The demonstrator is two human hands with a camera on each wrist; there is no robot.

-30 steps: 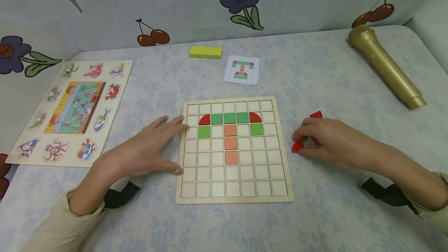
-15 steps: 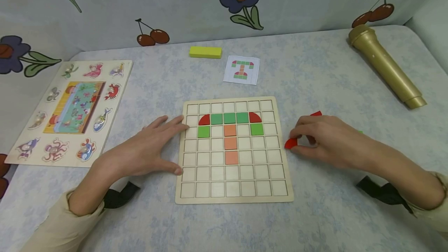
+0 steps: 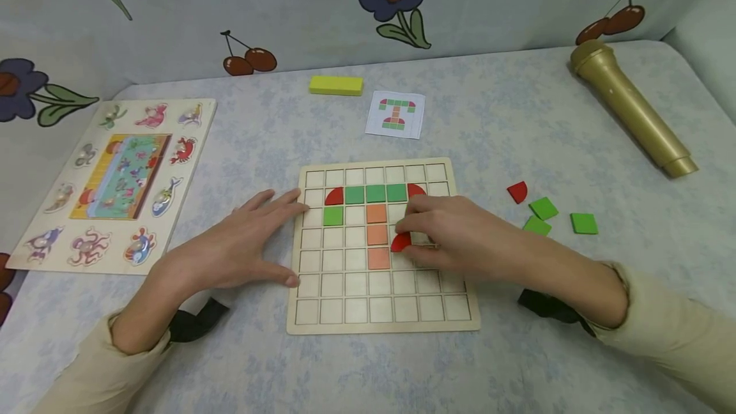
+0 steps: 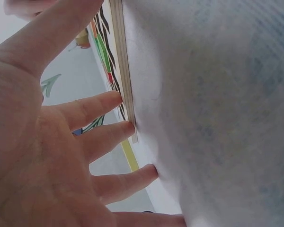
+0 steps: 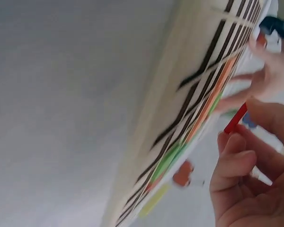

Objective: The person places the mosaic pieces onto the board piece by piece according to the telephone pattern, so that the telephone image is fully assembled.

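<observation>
Head view shows your right hand (image 3: 460, 235) over the grid board (image 3: 356, 284), its fingers (image 5: 234, 163) clamped on a red piece (image 3: 400, 242) just right of the board's orange squares (image 3: 377, 235). You have your left hand (image 3: 238, 241) at the board's left edge, fingers spread apart, the thumb and index fingertips touching it. Green squares (image 3: 375, 193) form a row along the board's upper part. Right of the board, on the worktop (image 3: 259, 126), you have a loose red quarter (image 3: 518, 192) and three loose green tiles (image 3: 584, 223). Beyond the board lie your pattern card (image 3: 395, 114) and a yellow block (image 3: 336, 85); left of it, a picture puzzle (image 3: 119, 232).
</observation>
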